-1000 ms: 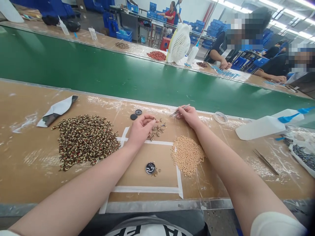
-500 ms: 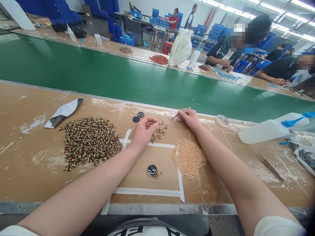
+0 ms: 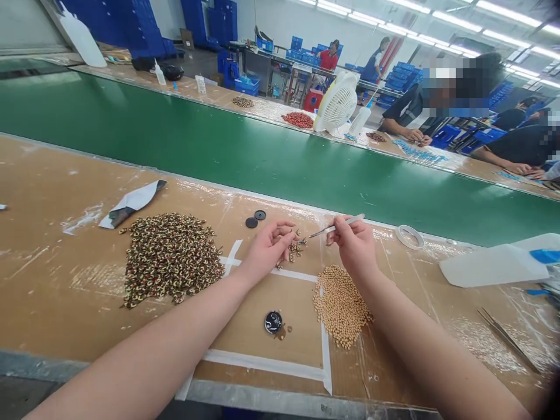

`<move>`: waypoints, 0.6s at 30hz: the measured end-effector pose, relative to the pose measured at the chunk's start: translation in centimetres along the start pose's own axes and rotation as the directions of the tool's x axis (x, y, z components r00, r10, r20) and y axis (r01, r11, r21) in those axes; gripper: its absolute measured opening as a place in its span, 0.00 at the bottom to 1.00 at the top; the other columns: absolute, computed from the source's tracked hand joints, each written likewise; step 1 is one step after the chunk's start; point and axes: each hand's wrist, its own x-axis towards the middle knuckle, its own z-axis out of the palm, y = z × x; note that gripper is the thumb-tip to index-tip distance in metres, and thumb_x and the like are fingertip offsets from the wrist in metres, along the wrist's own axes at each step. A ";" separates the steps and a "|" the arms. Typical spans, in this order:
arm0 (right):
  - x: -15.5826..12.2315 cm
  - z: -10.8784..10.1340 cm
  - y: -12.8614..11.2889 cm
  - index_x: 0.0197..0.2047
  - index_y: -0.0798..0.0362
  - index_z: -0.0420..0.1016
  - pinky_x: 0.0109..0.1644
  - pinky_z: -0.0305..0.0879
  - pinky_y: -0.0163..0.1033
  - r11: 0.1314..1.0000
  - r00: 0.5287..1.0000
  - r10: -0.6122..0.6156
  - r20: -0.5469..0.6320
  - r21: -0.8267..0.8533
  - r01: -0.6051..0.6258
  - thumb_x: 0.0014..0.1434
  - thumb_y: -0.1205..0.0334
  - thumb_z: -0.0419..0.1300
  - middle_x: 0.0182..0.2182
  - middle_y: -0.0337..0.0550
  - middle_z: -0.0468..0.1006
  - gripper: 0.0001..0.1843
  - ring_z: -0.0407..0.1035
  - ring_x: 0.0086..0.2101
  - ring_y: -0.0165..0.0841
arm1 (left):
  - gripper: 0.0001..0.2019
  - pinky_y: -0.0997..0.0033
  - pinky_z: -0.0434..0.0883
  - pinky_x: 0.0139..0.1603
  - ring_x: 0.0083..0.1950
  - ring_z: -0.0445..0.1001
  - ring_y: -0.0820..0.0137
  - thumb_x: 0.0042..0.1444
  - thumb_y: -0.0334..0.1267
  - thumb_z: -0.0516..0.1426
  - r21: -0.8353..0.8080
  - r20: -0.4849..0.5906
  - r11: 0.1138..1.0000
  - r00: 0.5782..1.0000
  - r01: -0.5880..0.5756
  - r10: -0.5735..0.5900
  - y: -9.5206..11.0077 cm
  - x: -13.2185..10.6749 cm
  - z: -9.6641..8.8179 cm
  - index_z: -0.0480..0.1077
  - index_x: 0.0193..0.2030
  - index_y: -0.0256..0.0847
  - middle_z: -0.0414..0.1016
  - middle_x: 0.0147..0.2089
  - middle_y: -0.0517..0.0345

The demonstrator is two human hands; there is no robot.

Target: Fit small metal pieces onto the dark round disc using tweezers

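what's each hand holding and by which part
Right hand grips the tweezers at their middle, tips free. Left hand curls over the small loose pieces; a hold there cannot be told.

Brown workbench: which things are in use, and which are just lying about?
In use: thin metal tweezers in right hand; small cluster of brown patterned beads at left hand.
Lying about: second metal tweezers; white plastic squeeze bottle; clear round tape ring.

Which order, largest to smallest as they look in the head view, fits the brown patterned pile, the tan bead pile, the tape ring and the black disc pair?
1. brown patterned pile
2. tan bead pile
3. tape ring and black disc pair: these look too alike to rank.
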 end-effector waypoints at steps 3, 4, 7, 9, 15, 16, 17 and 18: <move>-1.5 1.0 -0.7 0.33 0.53 0.80 0.25 0.70 0.34 1.000 0.997 -0.006 -0.072 0.000 0.006 0.61 0.48 0.70 0.20 0.37 0.75 0.16 0.69 0.20 0.28 | 0.09 0.79 0.61 0.22 0.23 0.65 0.81 0.67 0.42 0.58 0.027 0.046 0.998 0.998 -0.054 0.052 0.1 -0.4 0.1 0.69 0.50 0.42 0.76 0.40 0.58; -2.0 1.2 -1.0 0.33 0.52 0.80 0.25 0.70 0.34 0.999 0.995 -0.032 -0.095 -0.010 0.032 0.62 0.48 0.70 0.21 0.37 0.76 0.16 0.70 0.20 0.28 | 0.08 0.79 0.60 0.23 0.22 0.63 0.82 0.67 0.40 0.56 0.044 0.078 0.997 0.996 -0.056 0.052 0.2 -0.5 0.2 0.70 0.48 0.41 0.75 0.36 0.59; -3.6 1.7 -1.8 0.33 0.53 0.81 0.29 0.71 0.35 0.985 0.977 -0.152 -0.147 -0.102 0.138 0.63 0.49 0.68 0.22 0.38 0.77 0.15 0.71 0.22 0.28 | 0.08 0.79 0.56 0.23 0.21 0.58 0.81 0.65 0.37 0.54 0.027 0.162 1.000 0.987 0.001 -0.005 0.5 -1.0 0.6 0.73 0.43 0.37 0.68 0.27 0.63; -4.8 1.9 -2.3 0.33 0.53 0.81 0.30 0.71 0.36 0.965 0.964 -0.214 -0.157 -0.187 0.184 0.64 0.49 0.68 0.22 0.38 0.78 0.15 0.73 0.22 0.29 | 0.08 0.78 0.54 0.22 0.21 0.56 0.81 0.63 0.38 0.55 -0.055 0.194 0.997 0.980 0.059 -0.047 0.9 -1.5 1.0 0.73 0.42 0.37 0.67 0.27 0.64; -7.8 2.8 -2.9 0.32 0.51 0.80 0.30 0.72 0.38 0.930 0.925 -0.296 -0.238 -0.293 0.222 0.64 0.48 0.66 0.21 0.38 0.78 0.16 0.73 0.23 0.32 | 0.15 0.78 0.51 0.21 0.19 0.52 0.81 0.62 0.51 0.60 -0.153 0.263 0.977 0.959 0.149 -0.105 1.8 -2.9 2.0 0.71 0.37 0.39 0.60 0.22 0.67; -8.1 3.0 -2.9 0.32 0.50 0.80 0.31 0.72 0.39 0.924 0.920 -0.305 -0.244 -0.309 0.224 0.65 0.48 0.66 0.22 0.38 0.78 0.16 0.73 0.23 0.32 | 0.16 0.78 0.50 0.21 0.18 0.51 0.81 0.62 0.52 0.60 -0.152 0.265 0.975 0.957 0.162 -0.118 1.8 -3.0 2.1 0.70 0.36 0.39 0.56 0.20 0.69; -8.3 3.1 -2.9 0.32 0.50 0.80 0.31 0.72 0.39 0.919 0.919 -0.311 -0.243 -0.323 0.225 0.65 0.48 0.66 0.22 0.38 0.78 0.16 0.73 0.23 0.32 | 0.17 0.79 0.48 0.21 0.18 0.49 0.81 0.62 0.52 0.61 -0.154 0.271 0.972 0.954 0.175 -0.129 1.7 -3.0 2.2 0.69 0.35 0.40 0.54 0.18 0.71; -8.4 3.2 -3.0 0.31 0.50 0.79 0.31 0.72 0.39 0.915 0.919 -0.315 -0.237 -0.332 0.228 0.65 0.47 0.65 0.22 0.38 0.78 0.17 0.73 0.23 0.32 | 0.17 0.79 0.47 0.20 0.18 0.48 0.81 0.62 0.52 0.61 -0.161 0.278 0.969 0.951 0.186 -0.137 1.6 -3.0 2.2 0.69 0.35 0.40 0.52 0.18 0.71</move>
